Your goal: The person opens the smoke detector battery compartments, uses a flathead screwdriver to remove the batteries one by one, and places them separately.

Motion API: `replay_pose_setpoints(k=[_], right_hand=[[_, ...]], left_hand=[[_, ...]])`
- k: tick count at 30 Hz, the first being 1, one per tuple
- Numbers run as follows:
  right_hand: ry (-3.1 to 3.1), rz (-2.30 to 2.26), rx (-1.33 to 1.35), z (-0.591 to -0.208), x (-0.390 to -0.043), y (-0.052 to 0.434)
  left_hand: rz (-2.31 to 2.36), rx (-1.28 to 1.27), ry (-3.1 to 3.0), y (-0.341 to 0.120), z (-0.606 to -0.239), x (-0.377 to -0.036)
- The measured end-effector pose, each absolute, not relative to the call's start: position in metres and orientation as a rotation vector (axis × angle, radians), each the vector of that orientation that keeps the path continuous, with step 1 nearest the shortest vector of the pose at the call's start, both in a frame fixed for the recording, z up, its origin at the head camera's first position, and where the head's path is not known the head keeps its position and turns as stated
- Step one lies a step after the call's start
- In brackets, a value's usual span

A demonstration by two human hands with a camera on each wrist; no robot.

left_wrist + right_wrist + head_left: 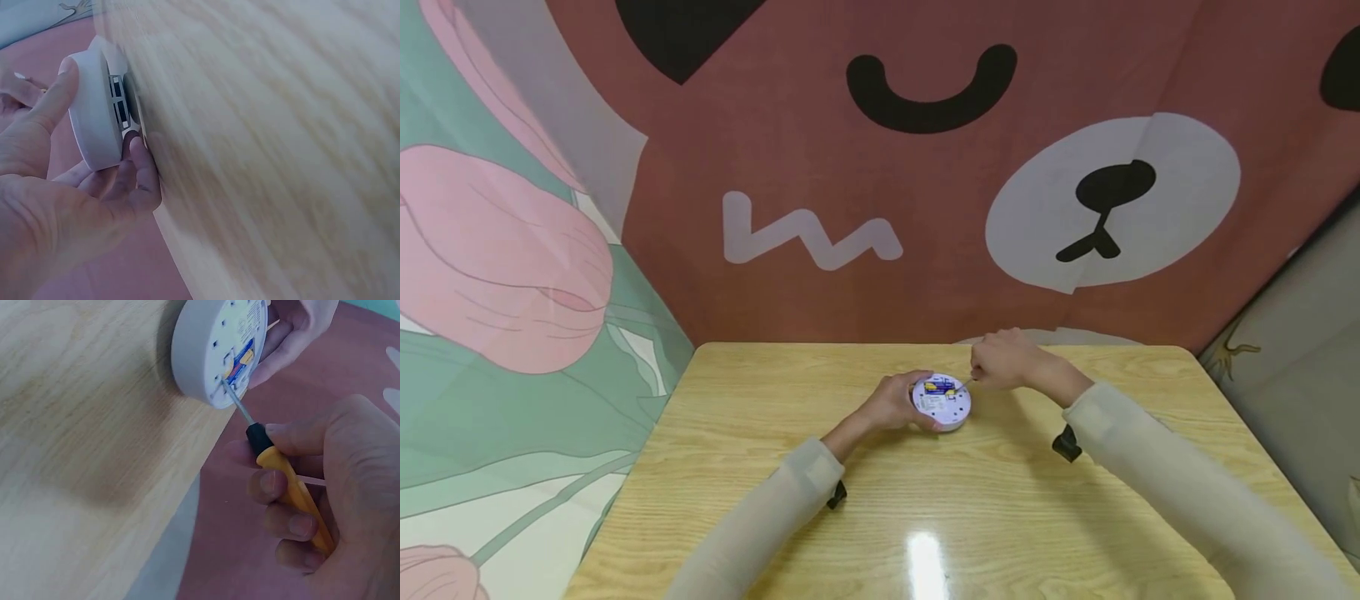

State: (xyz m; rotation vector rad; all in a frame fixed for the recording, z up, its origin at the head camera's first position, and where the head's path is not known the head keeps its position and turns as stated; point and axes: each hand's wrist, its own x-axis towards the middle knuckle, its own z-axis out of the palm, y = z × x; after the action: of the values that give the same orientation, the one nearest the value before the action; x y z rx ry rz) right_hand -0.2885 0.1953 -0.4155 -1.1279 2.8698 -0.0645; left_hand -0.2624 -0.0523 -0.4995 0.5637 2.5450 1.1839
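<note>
My left hand [891,402] grips a round white plastic device [942,417] by its rim, tilted up on edge above the table. On its face, in the right wrist view, are small dark holes, a printed label and blue-and-yellow batteries [242,364] in a recess. Dark slots [119,102] show on its other side in the left wrist view. My right hand [1009,360] holds a screwdriver [294,484] with a yellow handle and black collar, fingers wrapped along the handle. Its metal shaft [239,406] points at the face, the tip right at the edge of the battery recess.
Both hands work over the far part of a light wooden table [925,492]. Close behind it hangs a reddish-brown cloth [820,308] with a bear print. A flowered cloth [497,250] hangs on the left. Black wrist mounts [1066,443] hang below the sleeves.
</note>
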Motion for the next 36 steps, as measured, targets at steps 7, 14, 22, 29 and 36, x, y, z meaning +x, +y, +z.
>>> replay_pose_setpoints(k=[7, 14, 22, 29, 36], right_hand=[[2.870, -0.293, -1.228, -0.432, -0.292, 0.212], [2.853, -0.455, -1.082, -0.458, -0.291, 0.230], [2.786, -0.738, -0.977, -0.484, -0.283, 0.243], [2.831, -0.887, -0.923, -0.503, -0.274, 0.246], [2.754, -1.136, -0.843, -0.520, -0.268, 0.246]], left_hand=[[1.150, 0.572, 2.571, -0.053, -0.498, -0.264], [1.139, 0.594, 2.583, -0.053, -0.498, -0.264], [1.196, 0.585, 2.550, -0.053, -0.498, -0.263], [1.219, 0.584, 2.539, -0.052, -0.498, -0.262], [1.218, 0.576, 2.540, -0.053, -0.497, -0.262]])
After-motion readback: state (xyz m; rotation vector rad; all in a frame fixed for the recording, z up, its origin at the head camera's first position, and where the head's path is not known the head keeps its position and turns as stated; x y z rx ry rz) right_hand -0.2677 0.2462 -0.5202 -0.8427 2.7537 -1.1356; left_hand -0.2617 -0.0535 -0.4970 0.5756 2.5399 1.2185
